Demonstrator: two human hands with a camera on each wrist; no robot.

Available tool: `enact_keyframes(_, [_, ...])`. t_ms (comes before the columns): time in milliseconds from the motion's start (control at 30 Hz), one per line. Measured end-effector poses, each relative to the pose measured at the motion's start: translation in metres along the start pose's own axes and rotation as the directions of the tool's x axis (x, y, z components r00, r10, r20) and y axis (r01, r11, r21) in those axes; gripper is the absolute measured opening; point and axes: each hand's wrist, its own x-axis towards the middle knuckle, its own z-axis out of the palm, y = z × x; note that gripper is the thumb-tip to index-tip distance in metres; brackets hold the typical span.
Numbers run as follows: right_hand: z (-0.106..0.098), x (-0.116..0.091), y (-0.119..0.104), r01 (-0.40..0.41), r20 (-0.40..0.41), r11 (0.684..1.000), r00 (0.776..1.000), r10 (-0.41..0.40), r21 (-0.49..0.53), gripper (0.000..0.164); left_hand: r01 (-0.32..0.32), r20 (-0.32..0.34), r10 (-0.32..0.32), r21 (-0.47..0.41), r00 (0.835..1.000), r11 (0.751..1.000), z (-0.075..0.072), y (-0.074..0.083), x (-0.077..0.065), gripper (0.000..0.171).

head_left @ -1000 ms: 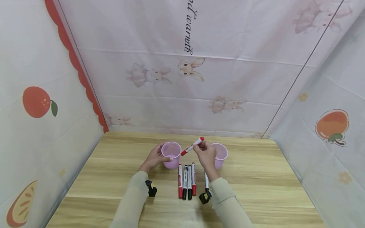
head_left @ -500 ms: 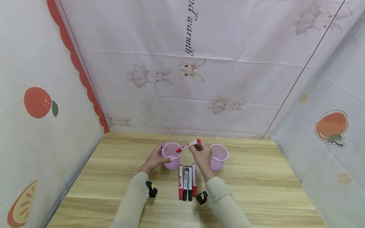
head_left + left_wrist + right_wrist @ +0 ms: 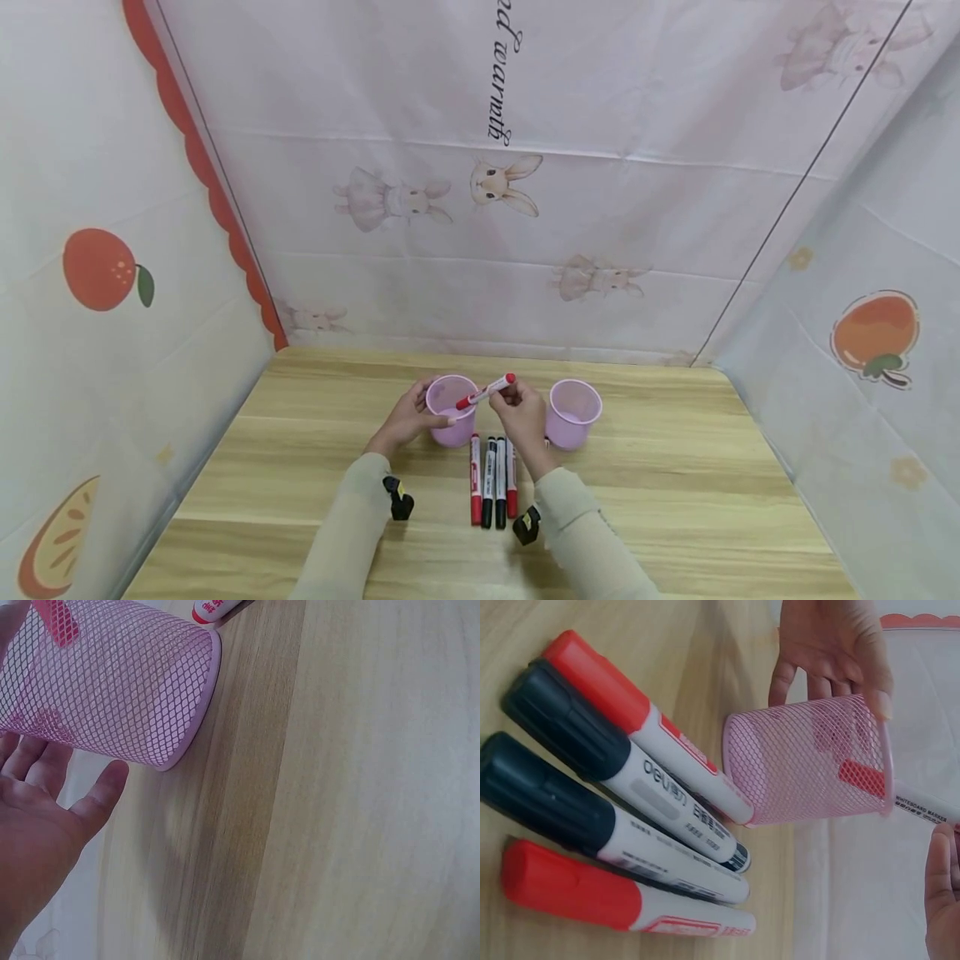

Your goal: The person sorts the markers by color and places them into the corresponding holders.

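Note:
My left hand (image 3: 401,423) holds a pink mesh pen cup (image 3: 455,435), thumb over the rim and fingers around its far side. Between thumb and fingers, my right hand (image 3: 527,419) pinches a red whiteboard marker (image 3: 487,390) by its upper part. The marker slants down to the left, and its red cap (image 3: 862,778) shows through the mesh, inside the cup's mouth. In the left wrist view the cup's wall (image 3: 112,682) stands beside the spread left fingers (image 3: 49,769). My right fingertips are just outside the rim.
Several markers lie side by side below the held cup, including a red one (image 3: 476,479) and a black one (image 3: 489,483). A second pink mesh cup (image 3: 572,432) stands right of my right hand. The wooden table (image 3: 675,483) meets printed cloth walls.
My right hand has moved left and slightly down with the red marker, bringing its capped end from beside the cup into the cup's mouth. The left hand keeps its hold.

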Motion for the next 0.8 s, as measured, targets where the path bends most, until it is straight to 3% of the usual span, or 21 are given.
enact_keyframes(567, [0.014,-0.003,0.008,0.119,0.125,0.987,0.987,-0.105,-0.105,0.014,-0.018,0.016,0.018,-0.038,1.0,0.999,0.002,0.0,-0.001,0.085])
enact_keyframes(800, [0.02,-0.002,0.011,0.113,0.14,0.987,0.986,-0.096,-0.117,0.019,-0.004,0.018,0.004,-0.026,1.0,1.0,0.001,-0.001,0.0,0.086])
